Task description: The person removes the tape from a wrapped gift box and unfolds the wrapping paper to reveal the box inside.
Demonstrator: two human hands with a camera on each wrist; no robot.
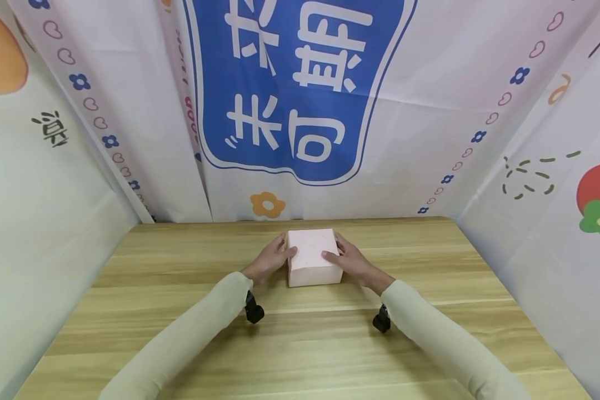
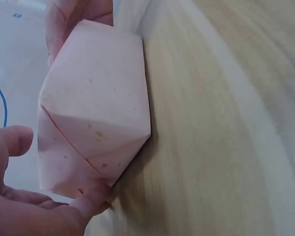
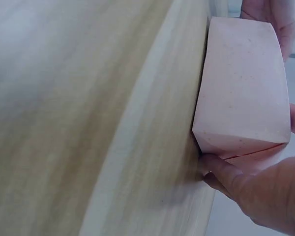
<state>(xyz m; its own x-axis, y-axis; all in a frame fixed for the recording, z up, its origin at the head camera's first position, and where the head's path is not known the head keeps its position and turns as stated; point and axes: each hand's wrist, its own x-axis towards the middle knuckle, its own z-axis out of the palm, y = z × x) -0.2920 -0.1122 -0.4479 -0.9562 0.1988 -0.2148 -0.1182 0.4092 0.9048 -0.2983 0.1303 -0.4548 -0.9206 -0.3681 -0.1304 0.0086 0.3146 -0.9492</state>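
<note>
A pale pink paper box (image 1: 314,250) with folded ends and small brown specks sits on the wooden table, near its far edge. My left hand (image 1: 270,259) holds the box's left side, fingers low against the folded end (image 2: 73,155) and thumb at the top edge. In the left wrist view a gap shows beside that thumb. On the opposite side, my right hand (image 1: 354,263) grips the box with its thumb over the top and its fingers near the bottom edge, as the right wrist view shows. The box's far side is hidden in the head view.
The wood-grain table (image 1: 300,344) reaches back to a printed white curtain (image 1: 410,139) with a blue panel. More printed sheets stand at the left and right. A small black wrist camera (image 1: 254,309) is on the left wrist, another (image 1: 381,320) on the right.
</note>
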